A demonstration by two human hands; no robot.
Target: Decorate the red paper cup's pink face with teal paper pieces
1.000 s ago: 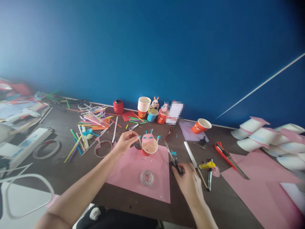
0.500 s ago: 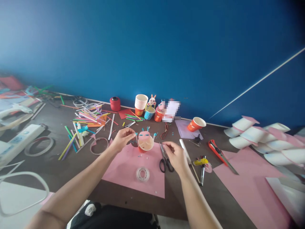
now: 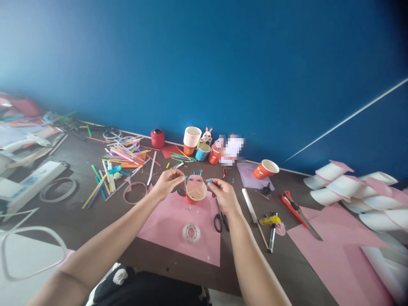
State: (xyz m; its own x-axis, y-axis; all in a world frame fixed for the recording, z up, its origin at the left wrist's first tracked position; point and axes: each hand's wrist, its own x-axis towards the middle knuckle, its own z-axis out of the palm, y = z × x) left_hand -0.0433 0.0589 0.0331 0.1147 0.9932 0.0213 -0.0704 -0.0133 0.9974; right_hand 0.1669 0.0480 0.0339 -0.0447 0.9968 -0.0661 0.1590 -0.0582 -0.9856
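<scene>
In the middle of the head view, a red paper cup (image 3: 192,199) stands on pink paper (image 3: 178,216). A pink animal face (image 3: 195,182) with blue ears rises from its far rim. My left hand (image 3: 170,183) is closed in a pinch on a small blue-tipped strip (image 3: 185,177) at the cup's left side. On the right side, my right hand (image 3: 223,194) pinches another blue-tipped strip (image 3: 209,181). Partly under that hand lie black-handled scissors (image 3: 218,223). A clear tape roll (image 3: 191,233) lies in front of the cup.
Loose straws (image 3: 124,155) are heaped at back left, near red twine (image 3: 157,138) and stacked cups (image 3: 192,138). Right of my hands lie a red box cutter (image 3: 296,210) with its blade out and a yellow-handled tool (image 3: 270,220). White paper rolls (image 3: 338,187) crowd the far right.
My right hand has moved left, from above the scissors to the cup's right strip, and pinches it. My left hand stays at the left strip. The view has shifted slightly.
</scene>
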